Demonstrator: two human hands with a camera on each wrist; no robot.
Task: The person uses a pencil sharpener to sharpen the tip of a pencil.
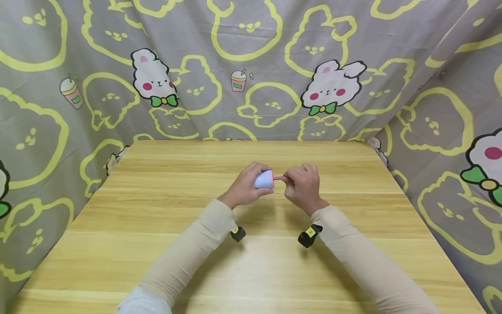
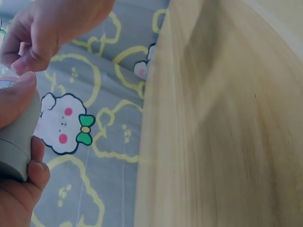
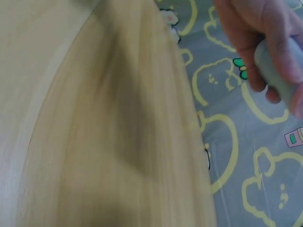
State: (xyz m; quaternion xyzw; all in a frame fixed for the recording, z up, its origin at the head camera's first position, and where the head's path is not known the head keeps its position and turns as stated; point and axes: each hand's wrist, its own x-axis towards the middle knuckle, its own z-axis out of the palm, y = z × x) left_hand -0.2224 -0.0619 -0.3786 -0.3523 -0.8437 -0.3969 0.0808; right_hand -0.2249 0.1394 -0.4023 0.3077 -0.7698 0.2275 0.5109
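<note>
In the head view my left hand (image 1: pixel 247 185) grips a small pale lavender cup-shaped object (image 1: pixel 263 179) with a pink rim, tipped on its side above the table. A thin red-pink stick (image 1: pixel 277 178) runs from its rim to my right hand (image 1: pixel 303 185), which pinches the far end between thumb and bent fingers. In the left wrist view, the left thumb and fingers wrap round the object's smooth body (image 2: pixel 18 127); a seam line shows near its base. The right wrist view shows the left hand (image 3: pixel 255 28) round it; my right hand is mostly out of that frame.
A light wood table (image 1: pixel 266 261) lies below both hands. Behind it and on both sides hangs a grey curtain (image 1: pixel 270 65) with yellow outlines and rabbit prints. Small black cameras (image 1: pixel 310 235) sit at both wrists.
</note>
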